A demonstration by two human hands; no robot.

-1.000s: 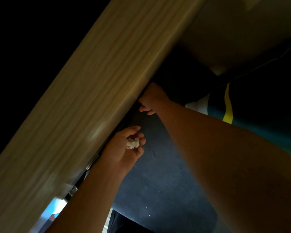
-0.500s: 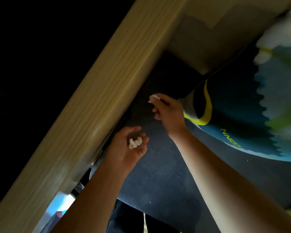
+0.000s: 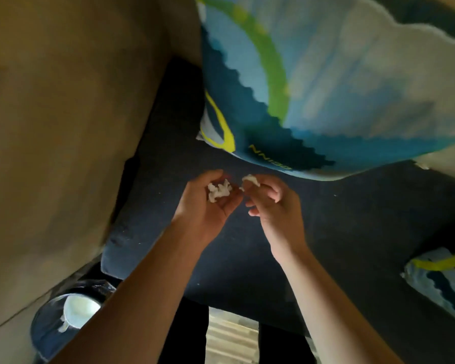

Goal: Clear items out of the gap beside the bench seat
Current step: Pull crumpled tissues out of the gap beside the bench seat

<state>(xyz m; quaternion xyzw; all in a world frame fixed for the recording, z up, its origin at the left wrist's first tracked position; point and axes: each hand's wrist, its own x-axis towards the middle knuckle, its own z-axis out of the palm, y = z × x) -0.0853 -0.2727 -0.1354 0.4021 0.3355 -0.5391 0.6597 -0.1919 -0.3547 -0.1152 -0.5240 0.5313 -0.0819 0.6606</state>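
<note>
Head view: cupped left hand (image 3: 208,203) held palm up over the dark blue fabric bench seat (image 3: 352,232), grip loosely curled round a clump of crumpled white paper scraps (image 3: 219,191). Right hand (image 3: 271,203) just beside it, grip narrow, pinching 1 more small white paper scrap (image 3: 250,179) between thumb and fingertips. Blue, white and green patterned cushion (image 3: 326,88) lay above both hands; tan wooden panel (image 3: 63,127) at left, the gap along its edge dark and unreadable. Best done by lowering the pinched scrap into the cupped palm before releasing, keeping the palm level, then tipping everything, probably, into the dark round bin (image 3: 50,327) at lower left.
</note>
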